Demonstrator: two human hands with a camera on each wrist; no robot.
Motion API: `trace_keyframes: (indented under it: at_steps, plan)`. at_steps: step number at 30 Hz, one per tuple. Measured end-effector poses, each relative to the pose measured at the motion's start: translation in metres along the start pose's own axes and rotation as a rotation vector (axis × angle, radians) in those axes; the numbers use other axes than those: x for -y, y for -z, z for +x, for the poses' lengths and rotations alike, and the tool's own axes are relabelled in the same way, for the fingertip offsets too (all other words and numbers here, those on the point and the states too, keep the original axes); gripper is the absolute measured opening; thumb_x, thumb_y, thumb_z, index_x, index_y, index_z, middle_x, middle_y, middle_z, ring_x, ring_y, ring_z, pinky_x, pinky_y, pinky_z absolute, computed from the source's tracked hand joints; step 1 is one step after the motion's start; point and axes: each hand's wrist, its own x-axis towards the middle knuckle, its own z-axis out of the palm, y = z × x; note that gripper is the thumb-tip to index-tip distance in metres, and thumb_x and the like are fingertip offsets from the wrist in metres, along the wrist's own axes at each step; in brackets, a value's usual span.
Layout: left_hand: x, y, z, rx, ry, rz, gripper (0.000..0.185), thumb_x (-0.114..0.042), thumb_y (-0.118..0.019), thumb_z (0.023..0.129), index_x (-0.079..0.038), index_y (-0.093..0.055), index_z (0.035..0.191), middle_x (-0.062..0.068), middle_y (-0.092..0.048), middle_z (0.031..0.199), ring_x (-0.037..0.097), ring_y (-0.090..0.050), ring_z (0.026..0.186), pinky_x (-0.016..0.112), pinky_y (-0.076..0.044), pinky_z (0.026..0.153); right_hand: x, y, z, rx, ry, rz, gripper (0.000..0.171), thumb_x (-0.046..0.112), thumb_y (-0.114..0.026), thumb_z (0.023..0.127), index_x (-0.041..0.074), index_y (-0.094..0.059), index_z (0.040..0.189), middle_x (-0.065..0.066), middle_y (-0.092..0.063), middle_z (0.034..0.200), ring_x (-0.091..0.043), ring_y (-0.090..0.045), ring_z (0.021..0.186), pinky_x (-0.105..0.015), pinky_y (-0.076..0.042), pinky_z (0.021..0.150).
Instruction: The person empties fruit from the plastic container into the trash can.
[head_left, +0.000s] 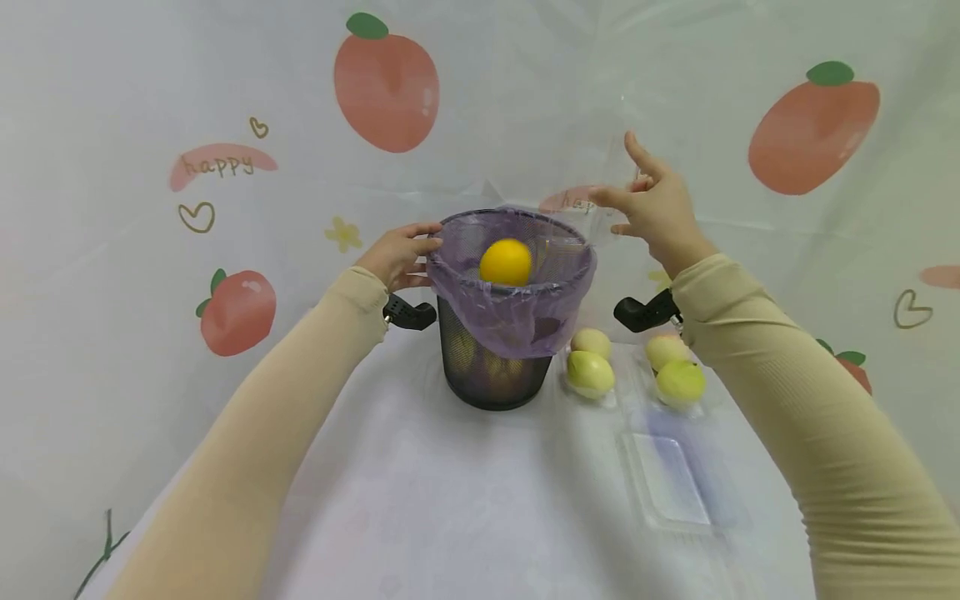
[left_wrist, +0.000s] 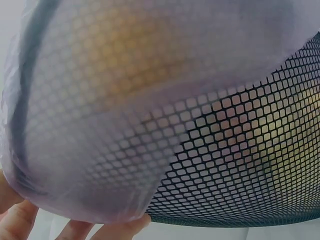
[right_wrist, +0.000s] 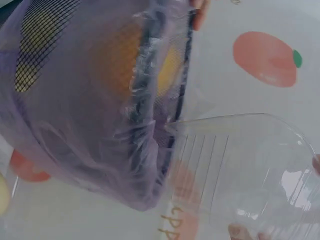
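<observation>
A black mesh bin [head_left: 491, 392] stands upright, a thin purple bag [head_left: 517, 321] lining it and folded over its rim. Inside the bag's mouth is a round orange fruit [head_left: 506, 262]; whether it rests on anything is hidden. My left hand [head_left: 397, 257] touches the bin's left side near the rim, its fingers fairly straight against bag and mesh. At the bin's right, my right hand [head_left: 663, 208] holds a clear plastic tray [right_wrist: 245, 165] between thumb and fingers. The tray is tilted, one edge at the bin's rim. Yellowish shapes show through the mesh in the left wrist view.
To the bin's right lie several pale yellow-green fruits [head_left: 590, 373] in clear packs, with another pair of packed fruits [head_left: 681, 382] beyond. Nearer is a flat clear plastic tray [head_left: 667, 483] on the white table [head_left: 442, 500]. A printed fruit-pattern sheet [head_left: 480, 100] hangs behind.
</observation>
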Motion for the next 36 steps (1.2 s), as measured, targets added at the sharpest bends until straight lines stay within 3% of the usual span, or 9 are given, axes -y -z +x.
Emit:
trace_keyframes:
  at_steps: [4,8,10,13,16,19,28,34,36]
  plan:
    - [0.002,0.000,0.004,-0.002,-0.003,0.005,0.049,-0.019,-0.048,0.103,-0.027,-0.037,0.150,0.008,-0.040,0.149,0.026,-0.053,0.116,0.042,-0.049,0.101,0.000,0.007,-0.001,0.000,-0.014,0.157,0.084,0.016,-0.078,0.082,0.051,-0.033,0.143,0.006,-0.030,0.083,-0.006,-0.033,0.067,-0.050,-0.046,0.095]
    - [0.003,-0.001,0.006,-0.003,0.004,-0.007,0.049,-0.018,-0.047,0.103,-0.027,-0.037,0.150,0.009,-0.040,0.148,0.026,-0.053,0.116,0.042,-0.048,0.101,-0.005,0.014,-0.004,0.042,-0.036,0.280,0.084,0.018,-0.079,0.082,0.052,-0.032,0.143,0.007,-0.046,0.083,-0.011,-0.051,0.081,-0.036,-0.058,0.081]
    - [0.003,-0.001,0.007,-0.001,0.003,-0.008,0.049,-0.018,-0.047,0.103,-0.027,-0.037,0.150,0.009,-0.040,0.148,0.026,-0.054,0.115,0.042,-0.048,0.101,-0.008,0.018,-0.006,0.074,-0.054,0.347,0.083,0.018,-0.077,0.084,0.053,-0.031,0.144,0.001,-0.056,0.106,-0.019,-0.054,0.113,-0.029,-0.060,0.071]
    - [0.004,-0.002,0.006,0.003,0.000,-0.006,0.049,-0.018,-0.047,0.103,-0.027,-0.037,0.150,0.009,-0.040,0.148,0.027,-0.053,0.118,0.042,-0.048,0.102,-0.013,0.022,-0.010,0.128,-0.081,0.436,0.081,0.018,-0.071,0.089,0.054,-0.025,0.146,-0.001,-0.029,0.154,-0.033,-0.021,0.146,-0.029,-0.059,0.076]
    - [0.004,-0.002,0.005,0.002,-0.003,0.002,0.049,-0.019,-0.047,0.103,-0.027,-0.037,0.150,0.008,-0.039,0.149,0.027,-0.053,0.119,0.042,-0.048,0.101,-0.017,0.027,-0.016,0.153,-0.107,0.496,0.079,0.021,-0.065,0.093,0.054,-0.019,0.147,0.003,0.001,0.163,-0.035,-0.006,0.149,-0.040,-0.049,0.099]
    - [0.003,-0.002,0.004,0.000,-0.001,0.000,0.049,-0.019,-0.047,0.103,-0.027,-0.037,0.150,0.009,-0.039,0.149,0.025,-0.054,0.115,0.042,-0.049,0.101,-0.024,0.033,-0.021,0.169,-0.127,0.552,0.077,0.024,-0.063,0.095,0.055,-0.016,0.148,-0.003,0.004,0.162,-0.036,-0.007,0.149,-0.044,-0.032,0.110]
    - [0.000,-0.003,-0.002,0.004,0.003,-0.009,0.049,-0.018,-0.047,0.103,-0.025,-0.036,0.151,0.011,-0.038,0.149,0.025,-0.054,0.112,0.042,-0.048,0.102,-0.049,0.047,-0.040,0.193,-0.201,0.773,0.070,0.027,-0.059,0.097,0.055,-0.019,0.148,-0.004,-0.008,0.156,-0.026,-0.037,0.132,-0.033,-0.058,0.084]
    - [-0.001,-0.002,-0.002,0.007,0.005,0.005,0.049,-0.018,-0.047,0.103,-0.026,-0.036,0.151,0.010,-0.038,0.149,0.027,-0.053,0.118,0.042,-0.048,0.102,-0.065,0.053,-0.061,0.256,-0.213,0.940,0.064,0.024,-0.054,0.100,0.054,-0.023,0.147,-0.007,0.012,0.162,-0.030,-0.007,0.149,-0.039,-0.058,0.083]
    - [-0.001,-0.002,-0.002,0.008,0.006,0.010,0.049,-0.018,-0.046,0.103,-0.026,-0.036,0.151,0.010,-0.039,0.148,0.026,-0.053,0.118,0.042,-0.048,0.102,-0.072,0.055,-0.068,0.274,-0.216,0.984,0.064,0.023,-0.053,0.100,0.053,-0.024,0.148,-0.007,0.015,0.162,-0.032,-0.018,0.147,-0.041,-0.058,0.082]
